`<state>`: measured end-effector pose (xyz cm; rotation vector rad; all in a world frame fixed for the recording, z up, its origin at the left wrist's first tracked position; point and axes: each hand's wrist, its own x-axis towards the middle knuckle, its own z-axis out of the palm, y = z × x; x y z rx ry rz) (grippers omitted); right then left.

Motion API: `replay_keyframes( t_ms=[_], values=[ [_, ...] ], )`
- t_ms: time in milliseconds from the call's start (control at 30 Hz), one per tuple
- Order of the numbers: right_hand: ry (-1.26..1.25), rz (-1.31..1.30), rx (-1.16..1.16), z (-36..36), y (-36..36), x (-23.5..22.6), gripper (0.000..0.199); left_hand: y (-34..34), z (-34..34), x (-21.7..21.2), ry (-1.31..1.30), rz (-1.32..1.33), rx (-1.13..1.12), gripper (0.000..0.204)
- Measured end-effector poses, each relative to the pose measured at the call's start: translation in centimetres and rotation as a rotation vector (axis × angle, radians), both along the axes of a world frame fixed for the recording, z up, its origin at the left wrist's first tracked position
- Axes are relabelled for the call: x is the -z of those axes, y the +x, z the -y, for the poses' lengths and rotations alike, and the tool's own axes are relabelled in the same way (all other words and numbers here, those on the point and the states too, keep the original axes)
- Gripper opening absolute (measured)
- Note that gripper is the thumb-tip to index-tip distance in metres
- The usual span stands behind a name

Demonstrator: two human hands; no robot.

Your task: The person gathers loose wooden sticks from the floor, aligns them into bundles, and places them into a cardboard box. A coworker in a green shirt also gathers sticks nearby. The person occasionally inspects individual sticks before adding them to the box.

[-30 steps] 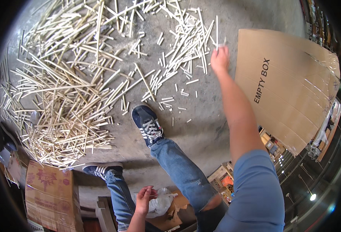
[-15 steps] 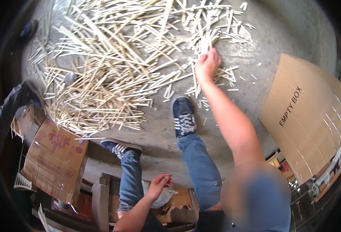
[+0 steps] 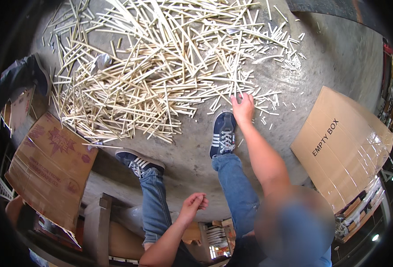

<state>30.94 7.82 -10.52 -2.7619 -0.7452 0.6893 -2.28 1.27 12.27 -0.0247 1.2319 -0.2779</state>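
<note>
Your right hand reaches down to the near edge of the pile of pale wooden sticks spread over the concrete floor, its fingers bent onto the sticks just beyond your right shoe; you cannot tell from here whether it has closed on any of them. Your left hand hangs loosely curled and holds nothing, above your knees. A flattened cardboard box lies on the floor to your right, and a printed carton sits to your left.
</note>
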Motion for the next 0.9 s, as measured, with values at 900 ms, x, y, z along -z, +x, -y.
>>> replay_keyframes(
  t_ms=[900],
  values=[
    [-0.045, 0.043, -0.566, -3.9, -5.7, -6.4, 0.046, -1.1, -1.0, -0.3, 0.015, 0.063, -0.183, 0.029]
  ],
)
